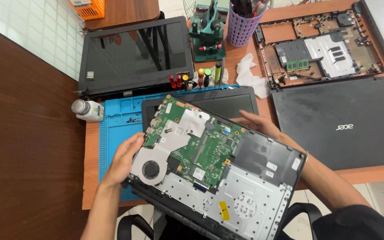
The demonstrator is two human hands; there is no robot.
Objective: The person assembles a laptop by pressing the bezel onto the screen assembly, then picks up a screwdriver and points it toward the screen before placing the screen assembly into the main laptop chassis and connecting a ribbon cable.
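From the head view, I see my two hands holding an open laptop base (pixel 214 178) above the near edge of the surface (pixel 92 178). It is tilted, with the far-left corner up high and the near side low, hanging out past the edge, toward me. Its bottom cover is already off, so I can see the green board (pixel 196 142), the round fan (pixel 151 170) and the grey metal plate (pixel 241 200). The board and fan are still in place, so I think the taking apart is only partly done.

My left hand (pixel 123 162) is on the left edge of the base, next to the fan. Its fingers (pixel 134 143) are curled around that edge and gripping it. My left arm comes up from the bottom of the picture.

My right hand (pixel 261 124) reaches across to the far edge of the base. Its fingers (pixel 245 120) lie against the top edge there, and I judge they are gripping it, but the tips are partly hidden.

Under the base lies a blue mat (pixel 116 115) with a dark screen part (pixel 223 104) on it. Nearby are a small white bottle (pixel 87 110), some screwdrivers (pixel 201 76), a purple cup of tools (pixel 242 24), another opened laptop shell (pixel 321 46) and a closed black laptop (pixel 338 122)
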